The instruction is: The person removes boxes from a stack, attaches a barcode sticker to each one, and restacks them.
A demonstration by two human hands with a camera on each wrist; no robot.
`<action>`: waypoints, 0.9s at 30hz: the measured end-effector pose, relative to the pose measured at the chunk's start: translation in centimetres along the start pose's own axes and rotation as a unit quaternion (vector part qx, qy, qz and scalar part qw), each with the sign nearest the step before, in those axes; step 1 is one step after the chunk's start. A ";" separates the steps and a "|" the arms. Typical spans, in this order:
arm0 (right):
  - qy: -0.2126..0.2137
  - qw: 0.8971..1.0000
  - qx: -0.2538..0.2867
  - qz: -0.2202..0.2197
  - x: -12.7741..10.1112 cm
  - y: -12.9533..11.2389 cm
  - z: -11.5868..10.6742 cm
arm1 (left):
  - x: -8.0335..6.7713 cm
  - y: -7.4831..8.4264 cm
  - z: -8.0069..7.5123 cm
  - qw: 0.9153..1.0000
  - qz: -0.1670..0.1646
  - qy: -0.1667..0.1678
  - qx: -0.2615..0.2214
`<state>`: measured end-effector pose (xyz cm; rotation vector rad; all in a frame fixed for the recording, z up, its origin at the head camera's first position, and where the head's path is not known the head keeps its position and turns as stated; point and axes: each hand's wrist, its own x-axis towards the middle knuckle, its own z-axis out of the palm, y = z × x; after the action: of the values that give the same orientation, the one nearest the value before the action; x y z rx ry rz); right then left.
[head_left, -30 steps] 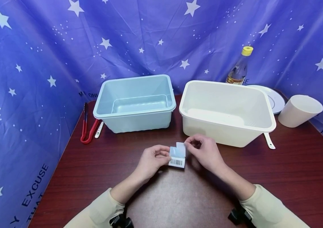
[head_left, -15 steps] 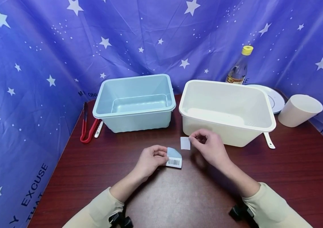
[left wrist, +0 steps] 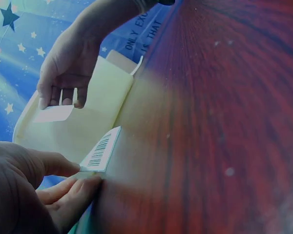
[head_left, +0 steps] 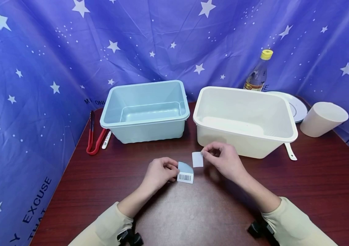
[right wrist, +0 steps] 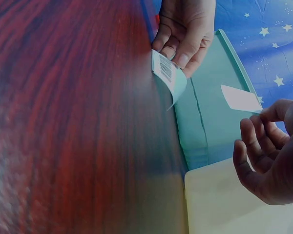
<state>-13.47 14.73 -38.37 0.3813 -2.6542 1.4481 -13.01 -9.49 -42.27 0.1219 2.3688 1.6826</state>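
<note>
Left hand (head_left: pixel 160 173) pinches barcoded blue card (head_left: pixel 185 172), right hand (head_left: pixel 225 160) pinches white slip (head_left: pixel 197 159); head view has both pieces between the hands, apart, well in from the table (head_left: pixel 189 215)'s left edge. Left wrist: card gripped at one end in left fingertips, slip beyond it at right fingertips. Right wrist: card bowed, slip held near one corner, other right fingers loosely bent.

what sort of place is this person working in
Probably a small staged work corner, though I can't tell what building it's in: a star-printed curtain hangs around a wood-look table, where a blue bin and a white bin stand side by side.
</note>
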 end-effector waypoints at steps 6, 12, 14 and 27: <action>-0.082 0.993 0.068 0.041 0.0 0.2 0.2 | 0.0 0.3 -0.2 0.999 0.029 0.026 0.011; -0.145 0.974 0.152 0.084 -0.1 0.2 0.4 | 0.0 0.5 -0.1 0.995 0.098 -0.024 -0.026; -0.166 0.965 0.177 0.098 -0.1 0.2 0.5 | -0.1 0.6 0.0 0.991 0.122 -0.048 -0.040; -0.245 0.939 0.210 0.114 -0.3 0.4 0.9 | -0.7 1.1 0.2 0.972 0.174 -0.129 -0.092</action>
<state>-13.21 14.27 -39.22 0.5432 -2.7989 2.2731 -12.35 -9.09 -41.18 0.7142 2.0778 1.8912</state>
